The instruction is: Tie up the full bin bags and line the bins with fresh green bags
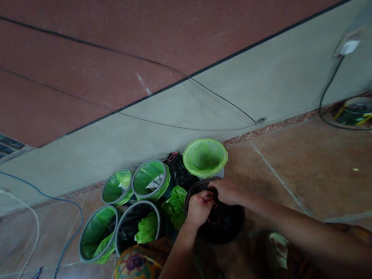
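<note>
Both of my hands are over a dark round bin (238, 222) that holds a black bag (219, 221). My left hand (201, 208) is closed at the bin's left side, with thin red string at its fingers. Close beside it, my right hand (226, 191) is closed at the far rim; its fingertips are partly hidden, and what they grip is too small to make out. Just behind the bin stands a white bin with a light green liner (205, 157). A tied black bag (179, 170) with a pink-red string lies left of that.
Several bins with green or black liners stand at the left, one with a grey rim (150, 178). A crumpled green bag (176, 206) sits between them and the dark bin. Cables (64, 251) cross the tiled floor at left. The wall (284, 73) runs behind.
</note>
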A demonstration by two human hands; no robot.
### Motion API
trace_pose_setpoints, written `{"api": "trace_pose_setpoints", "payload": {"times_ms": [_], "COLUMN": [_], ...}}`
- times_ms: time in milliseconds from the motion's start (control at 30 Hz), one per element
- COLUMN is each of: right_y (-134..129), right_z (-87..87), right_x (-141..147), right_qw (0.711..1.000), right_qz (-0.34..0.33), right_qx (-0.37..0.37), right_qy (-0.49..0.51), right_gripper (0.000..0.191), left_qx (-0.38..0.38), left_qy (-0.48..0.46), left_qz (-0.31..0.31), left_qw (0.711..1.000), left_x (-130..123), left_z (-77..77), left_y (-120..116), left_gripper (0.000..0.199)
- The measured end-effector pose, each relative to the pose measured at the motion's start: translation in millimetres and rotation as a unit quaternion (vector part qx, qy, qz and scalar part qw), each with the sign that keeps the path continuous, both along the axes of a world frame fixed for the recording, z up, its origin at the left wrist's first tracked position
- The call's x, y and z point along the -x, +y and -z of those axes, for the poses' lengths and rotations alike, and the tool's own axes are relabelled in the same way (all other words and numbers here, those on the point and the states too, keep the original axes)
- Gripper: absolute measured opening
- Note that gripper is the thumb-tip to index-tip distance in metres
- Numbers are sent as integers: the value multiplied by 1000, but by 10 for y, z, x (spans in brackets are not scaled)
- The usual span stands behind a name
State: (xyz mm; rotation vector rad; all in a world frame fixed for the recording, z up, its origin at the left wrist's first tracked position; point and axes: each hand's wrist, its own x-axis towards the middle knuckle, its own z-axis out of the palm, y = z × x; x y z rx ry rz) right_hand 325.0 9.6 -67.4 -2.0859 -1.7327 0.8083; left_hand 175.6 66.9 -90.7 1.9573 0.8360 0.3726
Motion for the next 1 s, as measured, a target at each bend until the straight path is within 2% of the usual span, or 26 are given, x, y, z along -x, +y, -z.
{"api": "trace_pose_setpoints", "payload": {"times_ms": [100, 200, 300, 400, 500, 600, 667, 767, 867, 1000], "right_y": [34, 52, 55, 52, 53, 59, 64, 75, 79, 52], "right_z": [82, 121, 127, 151, 222, 292, 305, 268, 204, 149], "right_x": [33, 45, 55, 82, 106, 114, 113, 102, 83, 90], "right_qw": [993, 985, 985, 983, 964, 938, 935, 958, 991, 999], "right_qz": [-53, -76, -46, 12, 52, 50, 36, 15, -16, -47], "right_qx": [-46, -19, 50, 61, 83, 110, 111, 98, 37, -17], "right_qy": [99, 152, 160, 175, 247, 324, 335, 269, 131, -10], "right_gripper": [36, 34, 33, 41, 54, 52, 44, 32, 28, 28], "left_qx": [-176, -272, -309, -334, -354, -368, -367, -362, -366, -360], "left_qy": [76, 125, 151, 176, 189, 195, 192, 189, 200, 212], "left_qz": [56, 67, 49, 18, -1, -6, -3, -6, -8, 8], "left_qw": [980, 952, 938, 926, 916, 909, 910, 913, 909, 909], "left_x": [2, 30, 57, 59, 53, 70, 94, 129, 144, 142], "left_z": [-68, -67, -23, 24, 51, 54, 48, 39, 36, 27], "left_y": [-33, -44, -42, -57, -89, -104, -98, -81, -75, -83], "left_gripper": [26, 32, 28, 19, 20, 20, 21, 25, 29, 33]}}
